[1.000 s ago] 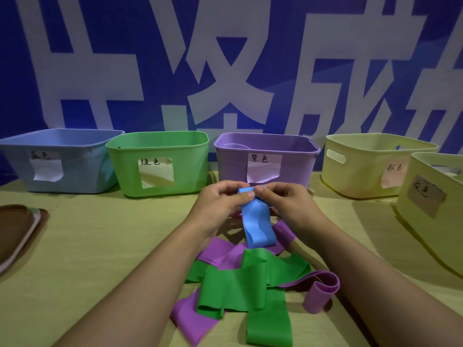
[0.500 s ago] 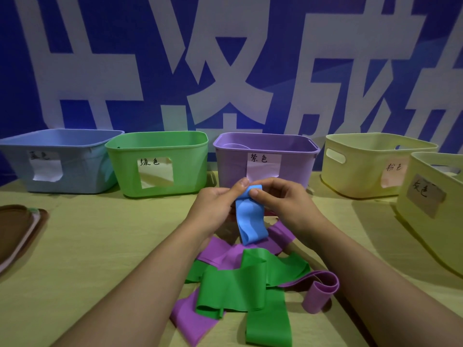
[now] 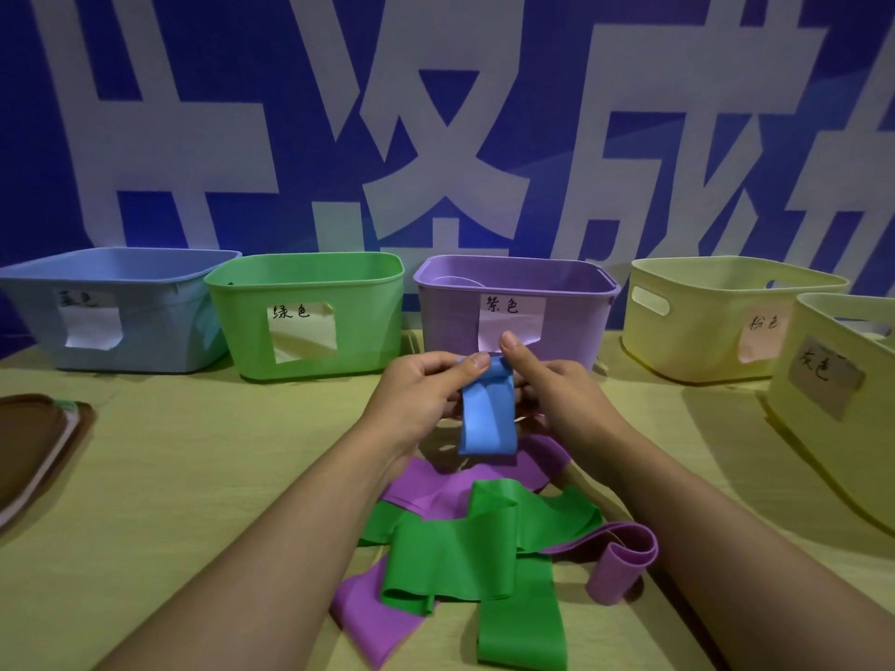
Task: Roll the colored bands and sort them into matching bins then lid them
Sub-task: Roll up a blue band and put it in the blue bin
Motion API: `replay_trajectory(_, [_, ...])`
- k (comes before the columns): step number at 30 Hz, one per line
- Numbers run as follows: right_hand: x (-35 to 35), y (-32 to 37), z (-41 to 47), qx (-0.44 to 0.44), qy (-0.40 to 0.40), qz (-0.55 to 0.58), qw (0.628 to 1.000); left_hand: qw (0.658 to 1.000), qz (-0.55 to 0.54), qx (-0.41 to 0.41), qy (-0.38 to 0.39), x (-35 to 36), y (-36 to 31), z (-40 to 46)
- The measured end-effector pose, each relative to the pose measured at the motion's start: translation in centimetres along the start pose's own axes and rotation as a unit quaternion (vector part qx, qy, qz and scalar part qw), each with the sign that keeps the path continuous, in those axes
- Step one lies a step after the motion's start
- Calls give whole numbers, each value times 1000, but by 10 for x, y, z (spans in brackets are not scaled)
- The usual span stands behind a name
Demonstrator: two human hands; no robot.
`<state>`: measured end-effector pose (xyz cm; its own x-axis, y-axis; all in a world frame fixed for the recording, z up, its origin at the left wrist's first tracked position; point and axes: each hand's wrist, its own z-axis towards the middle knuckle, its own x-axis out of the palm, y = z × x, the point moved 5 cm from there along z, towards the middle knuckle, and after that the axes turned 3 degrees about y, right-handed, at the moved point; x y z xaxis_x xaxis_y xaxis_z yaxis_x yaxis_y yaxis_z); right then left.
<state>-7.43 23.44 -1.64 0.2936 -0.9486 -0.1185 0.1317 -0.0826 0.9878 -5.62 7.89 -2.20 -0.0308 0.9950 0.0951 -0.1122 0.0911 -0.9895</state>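
Vertically, blue band (image 3: 486,414), loop downward.

Bins, five, row across mid frame: blue bin (image 3: 111,312), green bin (image 3: 310,317), purple bin (image 3: 513,307), two yellow bins (image 3: 717,322) (image 3: 842,404). Paper labels: five, one per bin. Blue band (image 3: 486,414): one. Green bands (image 3: 465,549) and purple bands (image 3: 624,564): tangled, lower centre; count unclear. Hands: two.

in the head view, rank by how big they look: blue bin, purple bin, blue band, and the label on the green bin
1. blue bin and purple bin: look about alike, and wide-angle distortion makes ranking unsure
2. blue band, held up by both hands nearer the camera
3. label on the green bin
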Motion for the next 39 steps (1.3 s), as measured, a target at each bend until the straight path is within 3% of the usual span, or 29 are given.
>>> replay_trajectory(7, [-6,-1,2,-12,-35,-31,999,1000,12,17,9,1,-3,-2])
replay_trajectory(18, [-7,-1,6,-44,-27,-47,998,999,11,32,6,1,-5,-5])
replay_trajectory(27, [-5,0,8,-71,-4,-9,997,998,-48,-11,26,8,-5,-7])
replay_trajectory(32, [-4,-2,11,-82,-2,6,997,998,-7,-55,9,6,3,-7])
replay_trajectory(39, [-3,0,8,-93,9,-2,996,999,-3,-50,-1,3,4,-5])
